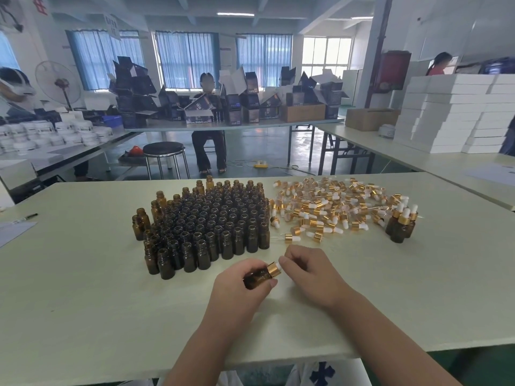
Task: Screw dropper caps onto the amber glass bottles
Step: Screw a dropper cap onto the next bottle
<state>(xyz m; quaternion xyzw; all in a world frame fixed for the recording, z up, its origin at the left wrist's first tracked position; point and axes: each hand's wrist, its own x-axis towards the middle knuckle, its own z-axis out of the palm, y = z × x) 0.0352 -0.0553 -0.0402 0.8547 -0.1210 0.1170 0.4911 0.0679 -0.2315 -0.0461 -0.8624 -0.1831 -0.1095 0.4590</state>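
My left hand point(239, 288) grips a small amber glass bottle point(257, 278), tilted with its neck to the right, just above the table. A gold dropper cap point(274, 268) with a white bulb sits on that neck, and my right hand point(309, 270) pinches it with thumb and fingertips. Behind the hands stands a dense block of open amber bottles point(211, 218). To its right lies a loose pile of gold-and-white dropper caps point(328, 207). A few capped bottles point(401, 222) stand at the pile's right end.
The pale green table point(83, 274) carries a pen point(29, 217) and a sheet of paper point(14, 231) at its left edge. Beyond it are a stool point(164, 150), other tables with boxes, white jars and stacked white cartons, and seated people.
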